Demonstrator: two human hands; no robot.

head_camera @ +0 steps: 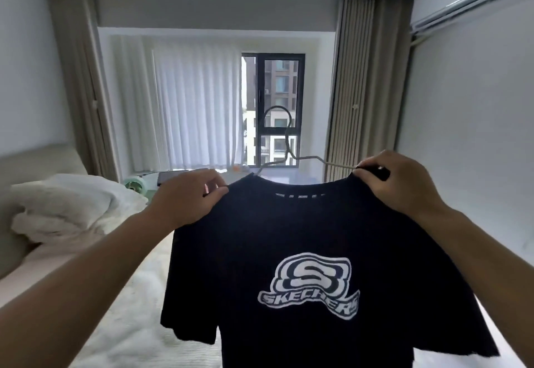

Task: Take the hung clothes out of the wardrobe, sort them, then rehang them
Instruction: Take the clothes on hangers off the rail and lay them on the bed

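Above white bed [138, 295]; both hands pinch black T-shirt [289, 237] shoulders.

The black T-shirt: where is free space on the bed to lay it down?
Free: the white bedspread below the left hand, between the pillows and the black T-shirt. Crowded: the bed's head end, under the pillows. The right hand side is close to a white wall; the bed there is hidden.

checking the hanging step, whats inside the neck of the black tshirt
A thin hanger sits in the black t-shirt: its hook and sloping arms show above the collar. The arm ends are hidden under fabric and both hands, left hand, right hand.
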